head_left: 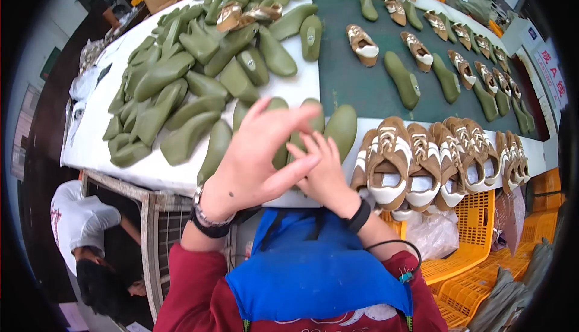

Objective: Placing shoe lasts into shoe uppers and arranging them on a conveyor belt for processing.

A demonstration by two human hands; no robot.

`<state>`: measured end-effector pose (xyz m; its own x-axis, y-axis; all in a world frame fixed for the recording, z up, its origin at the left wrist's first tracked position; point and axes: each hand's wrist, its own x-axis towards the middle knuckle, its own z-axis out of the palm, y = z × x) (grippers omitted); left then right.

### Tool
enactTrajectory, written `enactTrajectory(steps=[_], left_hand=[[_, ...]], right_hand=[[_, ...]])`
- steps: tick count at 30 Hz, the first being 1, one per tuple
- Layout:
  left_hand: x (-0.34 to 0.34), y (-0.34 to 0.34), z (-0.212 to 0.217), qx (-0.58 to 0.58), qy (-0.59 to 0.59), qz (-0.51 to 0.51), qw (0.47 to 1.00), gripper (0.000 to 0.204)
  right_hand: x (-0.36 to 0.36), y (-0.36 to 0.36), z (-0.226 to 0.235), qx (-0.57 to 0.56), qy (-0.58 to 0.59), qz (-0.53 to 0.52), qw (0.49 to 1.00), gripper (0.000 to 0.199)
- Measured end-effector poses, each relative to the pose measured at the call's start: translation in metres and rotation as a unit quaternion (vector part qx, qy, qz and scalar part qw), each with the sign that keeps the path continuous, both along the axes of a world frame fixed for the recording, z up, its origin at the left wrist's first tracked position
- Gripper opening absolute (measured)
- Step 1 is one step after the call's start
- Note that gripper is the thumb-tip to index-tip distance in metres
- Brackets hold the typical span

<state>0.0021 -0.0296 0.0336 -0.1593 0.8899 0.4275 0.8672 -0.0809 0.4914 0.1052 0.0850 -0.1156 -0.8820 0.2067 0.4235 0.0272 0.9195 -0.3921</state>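
My left hand [256,157] hovers over the near edge of the white table [129,178], its fingers bent and its thumb held apart. Slightly below and to its right is my right hand [322,172], with fingers spread. The two hands overlap in view; whether they touch I cannot tell. I see nothing held in either one. Beneath and behind them stand several green shoe lasts, partly hidden. One green last [341,130] shows just right of my fingers, and another last [215,150] lies left of my left hand.
A heap of green lasts [160,75] covers the table's left. Brown-and-white sneakers [392,163] line the edge at right. Single shoes and lasts lie on a dark green surface [341,88] beyond. Yellow crates [449,265] stand lower right; a person [90,217] bends down at left.
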Motion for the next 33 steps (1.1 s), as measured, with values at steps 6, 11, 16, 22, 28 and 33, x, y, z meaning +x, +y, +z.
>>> enactTrajectory(steps=[6, 11, 16, 22, 28, 33], left_hand=[[-0.023, -0.037, -0.095, -0.222, 0.124, 0.125, 0.959, 0.062], [-0.020, -0.031, -0.166, -0.169, 0.155, 0.192, 0.954, 0.060], [-0.017, -0.015, -0.181, -0.105, -0.010, 0.230, 0.967, 0.051], [-0.006, -0.001, -0.177, -0.038, 0.040, 0.224, 0.973, 0.050], [0.003, 0.002, -0.173, -0.049, 0.113, 0.230, 0.965, 0.052], [0.001, -0.005, -0.174, -0.031, 0.105, 0.231, 0.967, 0.052]], right_hand=[[0.011, -0.004, -0.039, -0.039, 0.022, -0.033, 0.998, 0.048], [0.014, -0.002, -0.034, -0.051, 0.021, -0.016, 0.998, 0.045], [0.032, 0.002, -0.028, -0.043, -0.041, -0.084, 0.995, 0.053], [0.040, -0.002, -0.008, -0.019, -0.162, -0.122, 0.979, 0.063], [0.038, -0.008, -0.004, -0.012, -0.277, -0.131, 0.952, 0.063], [0.033, -0.012, -0.004, -0.035, -0.252, -0.106, 0.961, 0.035]])
